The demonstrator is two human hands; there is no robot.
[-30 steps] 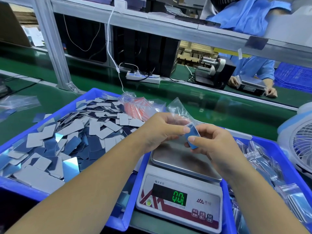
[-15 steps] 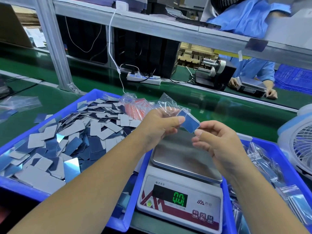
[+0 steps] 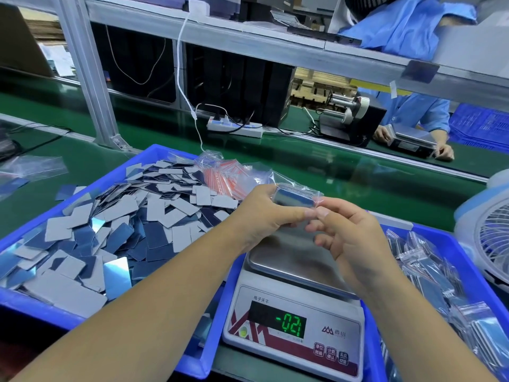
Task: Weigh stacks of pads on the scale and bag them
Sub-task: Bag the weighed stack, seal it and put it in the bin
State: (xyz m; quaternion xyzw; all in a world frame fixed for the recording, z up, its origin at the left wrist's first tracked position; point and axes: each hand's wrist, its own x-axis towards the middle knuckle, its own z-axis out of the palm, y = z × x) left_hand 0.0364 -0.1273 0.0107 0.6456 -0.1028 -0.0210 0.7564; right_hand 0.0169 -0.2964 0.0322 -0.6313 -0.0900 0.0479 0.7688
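With the left bin (image 3: 33,307) heaped with loose pads (image 3: 115,224) and the right bin (image 3: 468,274) part-filled, we judge much remains; above the bare scale (image 3: 292,323) our left hand (image 3: 264,213) grips a bagged stack (image 3: 293,198) while our right hand (image 3: 349,235) pinches its bag edge.

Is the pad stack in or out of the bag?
In: clear bag film wraps the pad stack held by both hands.

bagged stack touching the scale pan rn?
Apart. The head view shows the bagged stack held up in both hands, with bare scale pan visible below it.
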